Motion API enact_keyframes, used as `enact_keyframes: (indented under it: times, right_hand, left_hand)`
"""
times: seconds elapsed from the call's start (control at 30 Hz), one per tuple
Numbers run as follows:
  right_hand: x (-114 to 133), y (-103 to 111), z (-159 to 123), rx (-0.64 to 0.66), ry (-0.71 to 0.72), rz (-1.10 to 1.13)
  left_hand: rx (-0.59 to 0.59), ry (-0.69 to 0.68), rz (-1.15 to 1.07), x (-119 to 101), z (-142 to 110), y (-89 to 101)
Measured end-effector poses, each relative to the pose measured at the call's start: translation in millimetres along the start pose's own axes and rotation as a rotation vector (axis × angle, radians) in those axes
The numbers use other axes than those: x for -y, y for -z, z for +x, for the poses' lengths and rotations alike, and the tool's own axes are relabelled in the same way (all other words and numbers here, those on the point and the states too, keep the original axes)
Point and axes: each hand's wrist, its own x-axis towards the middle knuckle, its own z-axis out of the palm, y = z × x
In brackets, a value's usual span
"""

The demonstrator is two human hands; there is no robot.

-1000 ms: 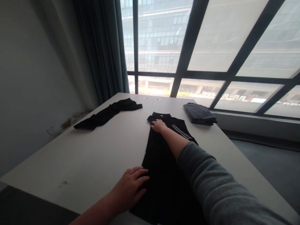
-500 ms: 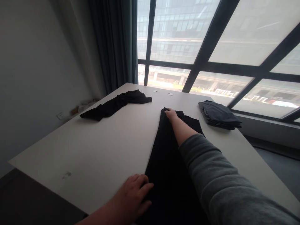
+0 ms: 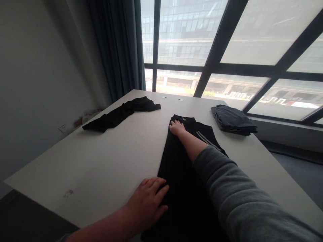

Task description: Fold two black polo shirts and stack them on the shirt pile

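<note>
Black, with pale stripes at one side: saw the striped garment [image 3: 181, 174] stretched flat and lengthwise on the white tabletop [image 3: 108, 161]. Had the right hand [image 3: 177, 127] on the far left corner of the striped garment, fingers flat and slightly apart. Rested the left hand [image 3: 148, 198] on the near left edge of the striped garment, fingers fairly wide, a little bent, thumb apart; could not tell of any pinch of cloth underneath. Saw a grey sleeve [image 3: 234, 185] crossing above the right side of the striped garment. Noticed a second black garment [image 3: 122, 112] lying rumpled left of the striped garment's far end, well apart from it, and a folded stack of dark clothes [image 3: 234, 119] just right of that end. Glimpsed two white discs [image 3: 180, 99] beyond the striped garment, a blue-grey curtain [image 3: 118, 50] beyond and to its left, and a window [image 3: 189, 33] behind.
</note>
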Motion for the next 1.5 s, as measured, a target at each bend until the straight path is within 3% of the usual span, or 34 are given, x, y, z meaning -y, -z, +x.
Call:
enact_keyframes:
  times: [0.2, 0.53, 0.73, 0.9, 1.23, 1.33, 1.43, 1.5]
  right_hand:
    - [-4.3, 0.7, 21.2, 0.028, 0.049, -0.053]
    - [-12.7, -1.3, 66.2, 0.071, -0.008, -0.009]
    - [-13.0, 12.3, 60.6, 0.091, 0.023, -0.055]
    - [-2.6, 17.8, 5.9, 0.029, 0.197, -0.136]
    - [31.0, -18.8, -190.7, 0.024, 0.472, 0.033]
    - [21.6, -13.5, -229.0, 0.079, 0.63, 0.093]
    - [-3.1, -3.4, -248.2, 0.152, 0.856, 0.146]
    - [-30.4, 1.3, -252.1, 0.119, 0.86, 0.181]
  left_hand:
    - [0.116, -0.076, -0.018, 14.5, 7.6, -22.1]
    - [0.122, 0.001, -0.06, 17.8, 10.8, -19.0]
    - [0.117, 0.013, -0.044, 25.4, 10.9, -18.1]
    - [0.135, -0.015, -0.005, 26.2, 8.1, -14.6]
    - [0.087, -0.055, 0.109, 24.4, 6.2, -23.0]
    - [0.077, -0.078, 0.132, 24.6, 4.2, -24.1]
    - [0.087, -0.099, 0.148, 25.2, 1.6, -23.2]
    - [0.086, -0.114, 0.152, 26.1, -0.1, -21.7]
